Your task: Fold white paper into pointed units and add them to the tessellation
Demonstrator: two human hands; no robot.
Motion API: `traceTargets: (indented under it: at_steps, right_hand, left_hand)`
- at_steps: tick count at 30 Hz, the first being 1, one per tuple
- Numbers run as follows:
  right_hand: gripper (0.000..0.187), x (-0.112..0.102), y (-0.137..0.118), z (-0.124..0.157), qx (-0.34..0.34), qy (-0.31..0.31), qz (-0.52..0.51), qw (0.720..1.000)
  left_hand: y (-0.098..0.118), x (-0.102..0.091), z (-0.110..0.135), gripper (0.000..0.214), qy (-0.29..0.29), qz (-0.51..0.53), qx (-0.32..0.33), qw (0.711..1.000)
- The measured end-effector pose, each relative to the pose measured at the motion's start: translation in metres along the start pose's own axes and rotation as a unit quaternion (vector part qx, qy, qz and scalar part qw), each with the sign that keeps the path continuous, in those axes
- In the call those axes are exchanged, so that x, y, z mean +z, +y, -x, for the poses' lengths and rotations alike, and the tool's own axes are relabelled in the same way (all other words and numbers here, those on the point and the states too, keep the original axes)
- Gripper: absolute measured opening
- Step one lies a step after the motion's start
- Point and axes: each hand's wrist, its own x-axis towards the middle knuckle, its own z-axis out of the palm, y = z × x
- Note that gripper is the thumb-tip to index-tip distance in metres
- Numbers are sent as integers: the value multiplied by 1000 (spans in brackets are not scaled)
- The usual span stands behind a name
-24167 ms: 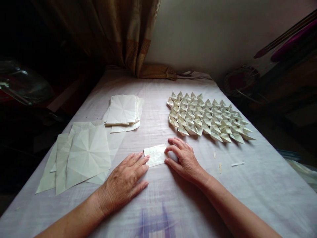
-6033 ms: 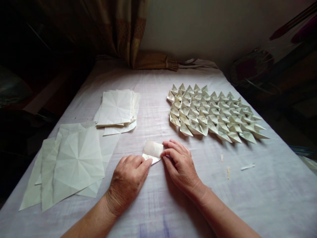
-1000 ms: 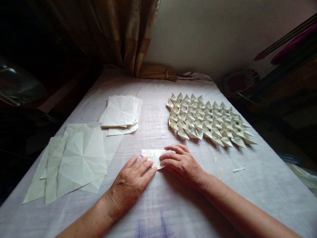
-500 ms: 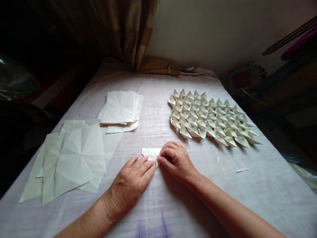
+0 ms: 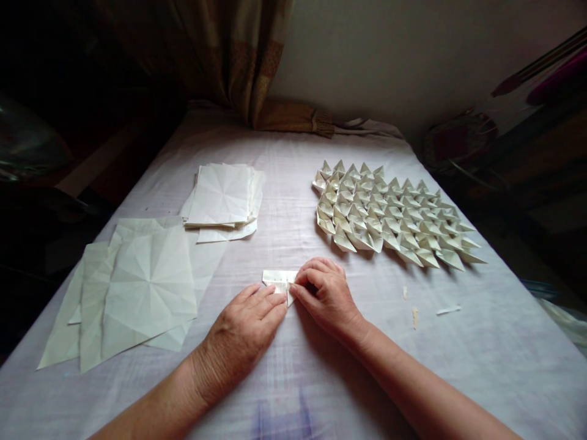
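Observation:
A small folded white paper piece lies on the cloth-covered table in front of me. My left hand rests flat, fingers stretched out, fingertips pressing the paper's lower left edge. My right hand is curled over the paper's right part, fingers bent and pinching it against the table. Most of the paper is hidden under both hands.
Several finished folded paper units lie in rows at the right. A stack of creased sheets sits at mid-left, and larger creased sheets lie spread at the near left. Small paper scraps lie at the right. A curtain hangs behind.
Over the last second my right hand curled from flat fingers into a pinch and folded the paper's right part inward, so less paper shows. My left hand stayed pressing the paper.

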Motion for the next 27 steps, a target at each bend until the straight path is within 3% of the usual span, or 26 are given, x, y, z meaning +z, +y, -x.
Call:
traceTargets:
  at_steps: [10, 27]
  right_hand:
    - [19, 5, 0, 3, -4, 29, 9, 1000]
    - [19, 5, 0, 2, 0, 25, -5, 1000]
  left_hand:
    - [-3, -1, 1, 28, -13, 15, 1, 1000]
    - [3, 1, -4, 35, 23, -42, 19, 999]
